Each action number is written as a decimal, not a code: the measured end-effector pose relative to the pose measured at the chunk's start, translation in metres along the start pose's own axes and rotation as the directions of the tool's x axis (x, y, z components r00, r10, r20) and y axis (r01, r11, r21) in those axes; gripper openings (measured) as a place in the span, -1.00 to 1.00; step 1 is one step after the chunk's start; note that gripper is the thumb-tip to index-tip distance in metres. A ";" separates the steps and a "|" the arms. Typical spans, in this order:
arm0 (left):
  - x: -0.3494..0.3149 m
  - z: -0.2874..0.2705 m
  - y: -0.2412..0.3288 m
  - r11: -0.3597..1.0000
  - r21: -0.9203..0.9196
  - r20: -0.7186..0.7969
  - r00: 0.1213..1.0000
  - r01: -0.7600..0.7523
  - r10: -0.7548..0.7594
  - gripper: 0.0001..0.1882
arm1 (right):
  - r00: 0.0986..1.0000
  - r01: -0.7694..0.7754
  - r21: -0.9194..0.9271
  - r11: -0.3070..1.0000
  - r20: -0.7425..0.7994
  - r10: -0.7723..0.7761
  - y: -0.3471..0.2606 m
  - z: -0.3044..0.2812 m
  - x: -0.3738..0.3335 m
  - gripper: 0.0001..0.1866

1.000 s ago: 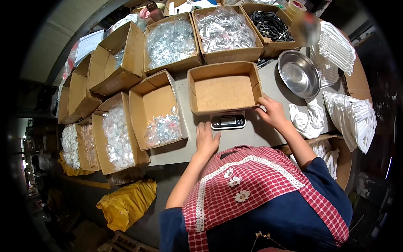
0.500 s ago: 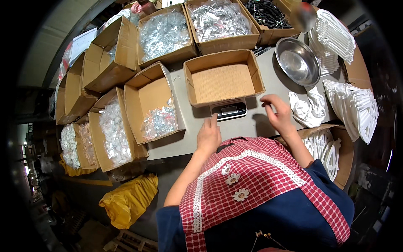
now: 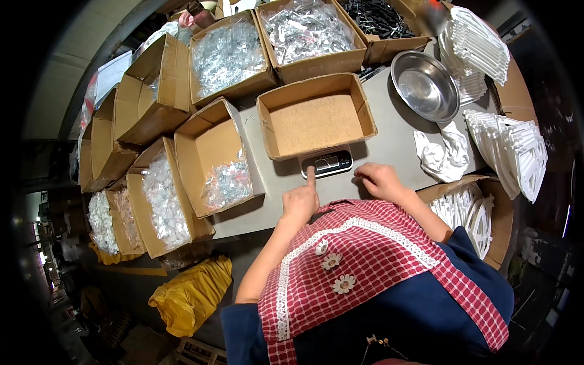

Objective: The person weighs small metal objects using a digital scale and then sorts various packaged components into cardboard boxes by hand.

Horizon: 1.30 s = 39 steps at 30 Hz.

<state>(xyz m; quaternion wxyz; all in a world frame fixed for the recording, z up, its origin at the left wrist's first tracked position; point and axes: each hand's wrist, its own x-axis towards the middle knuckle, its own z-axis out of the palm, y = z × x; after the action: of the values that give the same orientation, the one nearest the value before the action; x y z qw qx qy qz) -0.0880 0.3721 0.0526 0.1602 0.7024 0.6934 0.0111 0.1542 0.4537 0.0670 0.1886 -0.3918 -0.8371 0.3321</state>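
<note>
A digital kitchen scale (image 3: pixel 328 162) with a small dark display lies on the grey table before me, and a cardboard box with no visible contents (image 3: pixel 316 118) sits on its platform. My left hand (image 3: pixel 301 201) stretches its index finger onto the left end of the scale's front panel; its other fingers are curled and it holds nothing. Just right of the scale, my right hand (image 3: pixel 382 181) is closed loosely over the tabletop, fingers bent inward, with nothing visible in it.
Left stand cardboard boxes (image 3: pixel 213 188) with small bagged hardware; more boxes (image 3: pixel 310 36) of bagged parts line the back. At right are a steel bowl (image 3: pixel 425 87), white cloth gloves (image 3: pixel 442 153) and stacked white plastic frames (image 3: pixel 508 149). A yellow sack (image 3: pixel 191 295) lies below the table.
My right hand has come down and left, closer to the scale, and its fingers have curled in. My left index finger stays at the panel. The view has shifted slightly.
</note>
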 end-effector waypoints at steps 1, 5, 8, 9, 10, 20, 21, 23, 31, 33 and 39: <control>0.001 -0.001 0.000 1.000 -0.005 0.016 1.000 -0.009 0.009 -0.37 | 1.000 -0.011 -0.003 1.000 -0.013 0.011 0.003 -0.004 0.001 -0.82; -0.003 0.000 -0.005 0.956 -0.277 -0.088 0.993 -0.096 0.074 -0.50 | 0.971 -0.093 -0.047 0.995 -0.224 0.080 0.018 -0.019 0.012 -0.76; -0.018 0.014 -0.018 0.735 -0.675 0.003 0.997 0.063 -0.083 -0.58 | 0.942 -0.200 0.032 0.979 -0.270 0.201 0.022 -0.035 0.021 -0.77; -0.023 0.015 -0.021 0.704 -0.702 0.018 0.991 0.105 -0.130 -0.59 | 0.946 -0.240 0.023 0.970 -0.217 0.239 0.027 -0.042 0.022 -0.75; -0.028 0.016 -0.024 0.671 -0.727 0.035 0.984 0.146 -0.177 -0.59 | 0.927 -0.292 0.134 0.947 -0.203 0.314 0.031 -0.046 0.024 -0.75; -0.057 0.016 -0.037 0.537 -0.788 0.022 0.886 0.299 -0.462 -0.63 | 0.904 -0.295 0.317 0.901 -0.213 0.371 0.000 -0.058 0.066 -0.50; -0.056 0.016 -0.036 0.541 -0.786 0.012 0.883 0.299 -0.470 -0.63 | 0.909 -0.288 0.235 0.929 -0.239 0.342 0.005 -0.053 0.070 -0.48; -0.053 0.024 -0.038 0.554 -0.769 0.019 0.877 0.320 -0.481 -0.63 | 0.913 -0.283 0.163 0.945 -0.256 0.318 0.014 -0.048 0.070 -0.50; -0.047 0.020 -0.035 0.701 -0.628 -0.084 0.866 0.338 -0.493 -0.64 | 0.921 -0.265 0.107 0.958 -0.267 0.285 0.013 -0.050 0.067 -0.48; -0.045 0.019 -0.035 0.726 -0.595 -0.098 0.866 0.343 -0.490 -0.63 | 0.921 -0.277 0.118 0.954 -0.251 0.299 0.010 -0.052 0.065 -0.49; -0.046 0.026 -0.036 0.683 -0.641 -0.094 0.847 0.351 -0.523 -0.63 | 0.850 -0.253 0.234 0.939 -0.410 0.332 0.007 -0.056 0.055 -0.63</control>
<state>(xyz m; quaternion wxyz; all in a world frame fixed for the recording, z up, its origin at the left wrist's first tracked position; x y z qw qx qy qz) -0.1184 0.3211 0.0290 0.2765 0.4179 0.8165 0.2868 0.1558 0.5224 0.1048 0.3541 -0.5624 -0.6705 0.3297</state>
